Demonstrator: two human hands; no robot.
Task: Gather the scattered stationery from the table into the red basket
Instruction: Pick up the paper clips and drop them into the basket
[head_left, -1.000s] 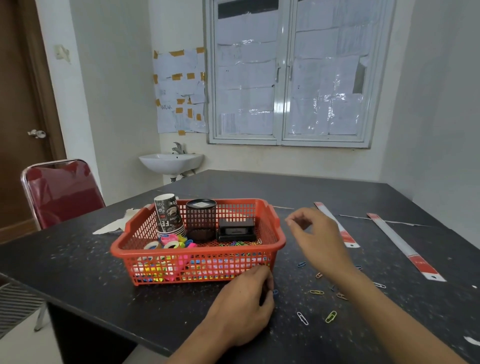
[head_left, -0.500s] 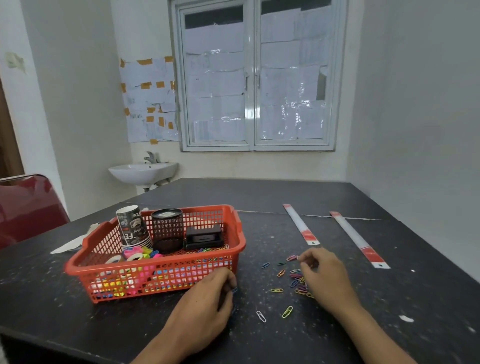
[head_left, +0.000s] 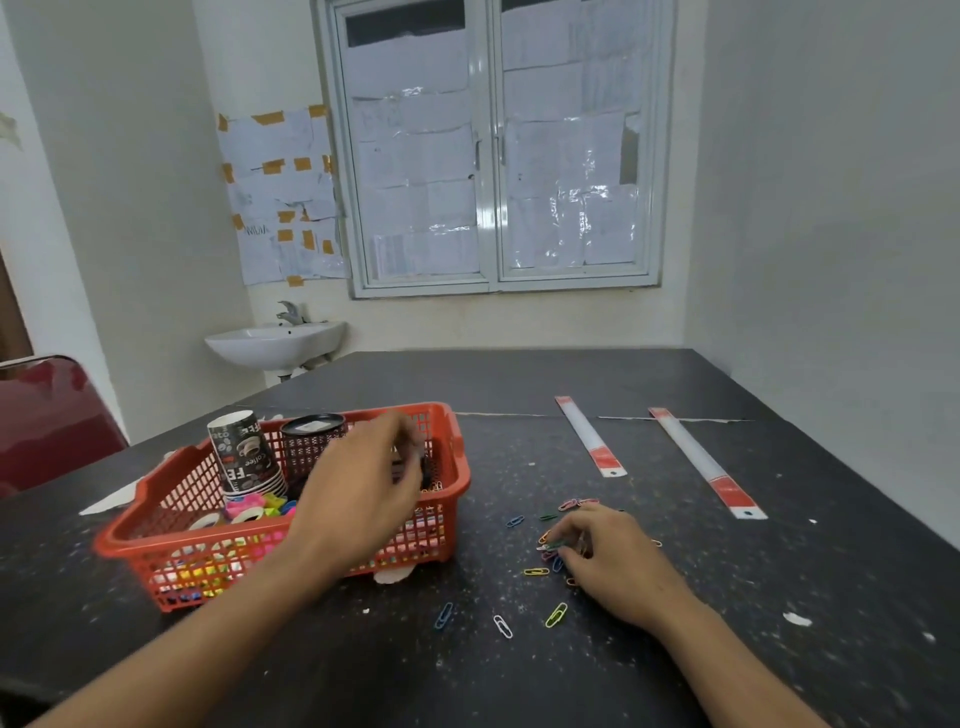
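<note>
The red basket (head_left: 453, 457) stands on the black table (head_left: 519, 384), left of centre. It holds stacked paper cups (head_left: 244, 457), a black mesh pot (head_left: 306, 441), tape rolls and coloured clips. My left hand (head_left: 358, 499) hovers over the basket's right half, its fingertips pinched on a small dark thing that is blurred. Coloured paper clips (head_left: 535, 571) lie scattered right of the basket. My right hand (head_left: 613, 566) rests among them, and its curled fingers pinch a green clip. A blue clip (head_left: 443, 616), a white clip (head_left: 502, 626) and a yellow-green clip (head_left: 556, 614) lie nearer to me.
Two white strips with red ends (head_left: 589, 436) (head_left: 701, 462) lie on the table at the right rear. A white paper scrap (head_left: 392, 576) pokes out from under the basket. A red chair (head_left: 47, 421) stands to the left. A sink (head_left: 275, 343) hangs on the back wall.
My left hand has lifted off the table in front of the basket and now hangs over it. My right hand has settled lower onto the clip pile. The view has shifted right.
</note>
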